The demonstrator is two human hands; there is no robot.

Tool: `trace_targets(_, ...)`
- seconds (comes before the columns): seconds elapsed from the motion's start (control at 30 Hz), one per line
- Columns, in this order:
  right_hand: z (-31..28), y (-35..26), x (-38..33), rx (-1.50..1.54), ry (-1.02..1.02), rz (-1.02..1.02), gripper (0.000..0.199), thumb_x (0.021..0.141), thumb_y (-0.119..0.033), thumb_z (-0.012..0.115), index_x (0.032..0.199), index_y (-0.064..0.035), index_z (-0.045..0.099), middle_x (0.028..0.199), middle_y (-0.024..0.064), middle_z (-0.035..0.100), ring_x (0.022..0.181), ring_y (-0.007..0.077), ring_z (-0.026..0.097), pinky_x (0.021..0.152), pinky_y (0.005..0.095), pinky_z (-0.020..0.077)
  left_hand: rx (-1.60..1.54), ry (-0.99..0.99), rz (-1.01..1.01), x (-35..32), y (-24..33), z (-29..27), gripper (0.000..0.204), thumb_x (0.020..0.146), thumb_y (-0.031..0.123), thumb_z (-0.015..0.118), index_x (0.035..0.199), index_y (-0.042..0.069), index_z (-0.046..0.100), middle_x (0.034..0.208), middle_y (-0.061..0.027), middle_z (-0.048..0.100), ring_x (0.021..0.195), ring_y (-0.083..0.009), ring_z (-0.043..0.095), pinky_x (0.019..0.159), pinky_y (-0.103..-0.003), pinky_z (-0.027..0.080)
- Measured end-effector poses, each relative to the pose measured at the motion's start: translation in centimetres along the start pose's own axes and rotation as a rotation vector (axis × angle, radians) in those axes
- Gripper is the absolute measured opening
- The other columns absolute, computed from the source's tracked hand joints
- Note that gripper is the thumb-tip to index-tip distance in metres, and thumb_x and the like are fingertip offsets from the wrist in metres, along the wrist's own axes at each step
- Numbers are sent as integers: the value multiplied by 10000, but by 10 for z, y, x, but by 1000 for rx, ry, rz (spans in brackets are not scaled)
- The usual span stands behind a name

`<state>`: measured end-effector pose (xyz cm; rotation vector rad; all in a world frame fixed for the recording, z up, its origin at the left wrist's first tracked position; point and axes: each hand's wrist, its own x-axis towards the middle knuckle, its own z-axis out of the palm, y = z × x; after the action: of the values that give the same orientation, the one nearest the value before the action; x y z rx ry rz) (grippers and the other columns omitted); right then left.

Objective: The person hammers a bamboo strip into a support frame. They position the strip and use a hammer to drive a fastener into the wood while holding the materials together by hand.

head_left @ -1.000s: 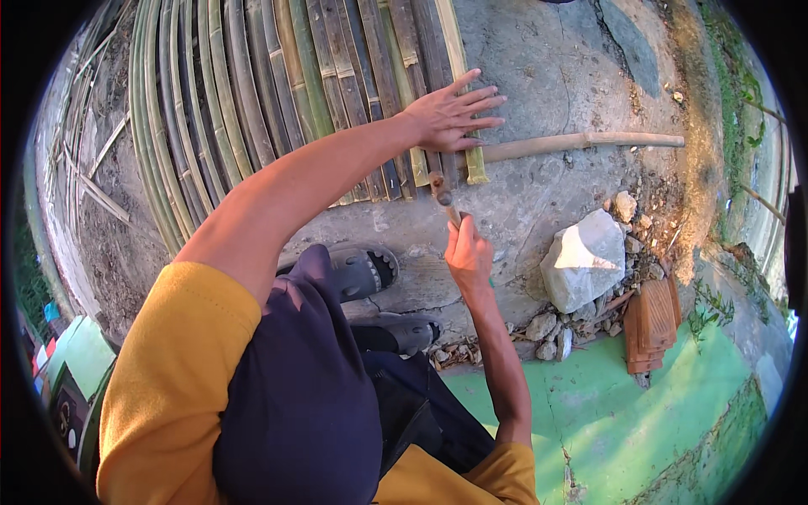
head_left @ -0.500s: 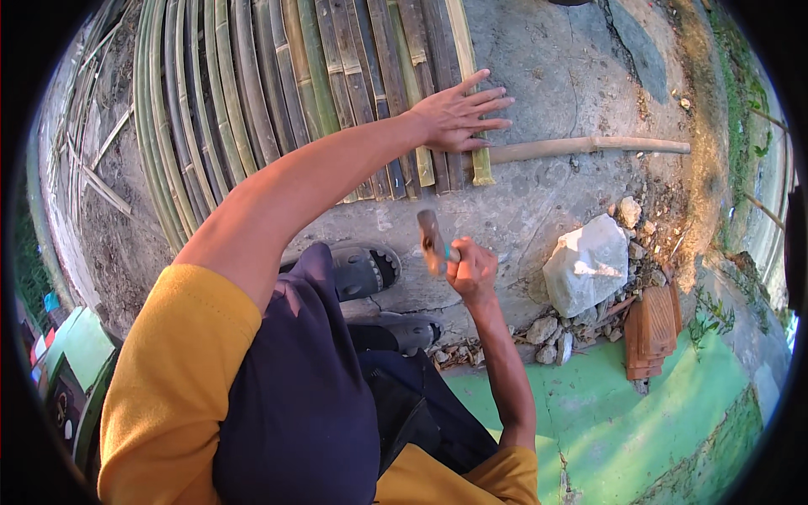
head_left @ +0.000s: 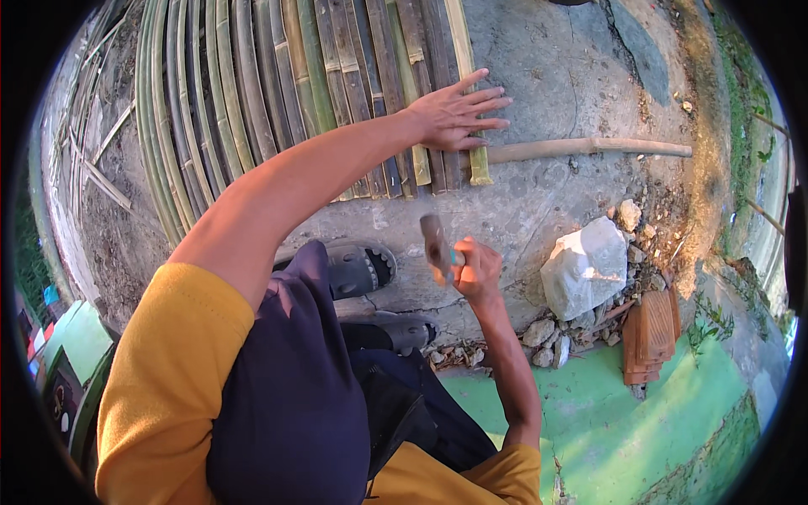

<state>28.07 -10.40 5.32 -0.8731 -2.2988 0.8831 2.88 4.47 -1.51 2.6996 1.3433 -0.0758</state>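
Gripping a hammer, the right hand has its fingers closed round the handle, thumb side up. The hammer's head is slightly blurred; it hangs over the ground, just short of the near ends of the slats and apart from them. A bit of teal shows on the handle beside the fist.

The left hand is wide open, palm down, fingers spread and pointing right. It lies across the near part of the pale strip, the rightmost of the row, and has hold of nothing that can be seen; whether its fingertips touch the ground beyond cannot be told. The left forearm crosses over the near ends of several slats.

The slats are bamboo, green, brown and grey, laid side by side and running away from the person. A round pole lies crosswise on the ground, reaching right from the pale strip near its end. Thin strips lie scattered to the left of the row.

To the right of the right hand sits a big white rock, with rubble around it and a stack of orange tiles just beyond, next to a green ledge. Two grey shoes stand between the slats and the ledge.
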Motion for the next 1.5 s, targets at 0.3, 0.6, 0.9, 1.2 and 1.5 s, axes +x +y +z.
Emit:
trace_targets(0.3,7,13,5,-34,50,74,204,1016,-226,666,1090,-54,586,801,167,717,631,411,696,535,480,547,-36,33,5,0,0,0,561,1104,534,376,1610,293,402,1725,-19,288,1613,-207,210,1346,-558,-27)
trace_targets(0.6,17,26,-9,-46,8,58,170,1018,-208,672,1017,-57,596,746,156,695,604,396,687,516,471,532,-25,27,-1,1,-2,0,579,1112,555,299,1626,304,386,1730,-17,290,1615,-200,207,1340,-549,-51)
trace_targets(0.9,21,-12,3,22,-32,216,137,992,-165,696,971,-61,610,696,136,647,563,358,656,507,432,508,-32,26,-5,-2,1,2,575,1113,533,304,1612,270,416,1713,-22,327,1610,-203,223,1340,-547,-51)
trace_targets(1.2,45,0,16,-9,-126,560,201,1050,-209,613,1108,-23,565,771,275,692,689,482,691,570,548,524,-80,36,17,-1,-5,2,566,1112,512,326,1590,241,459,1701,-34,356,1605,-212,242,1338,-554,-32)
trace_targets(1.5,57,-1,14,-127,-227,598,244,1034,-194,620,1149,-5,515,701,262,661,660,497,669,577,569,508,-101,14,19,2,0,-4,572,1115,508,311,1603,240,442,1705,-33,351,1609,-205,234,1339,-546,-40)
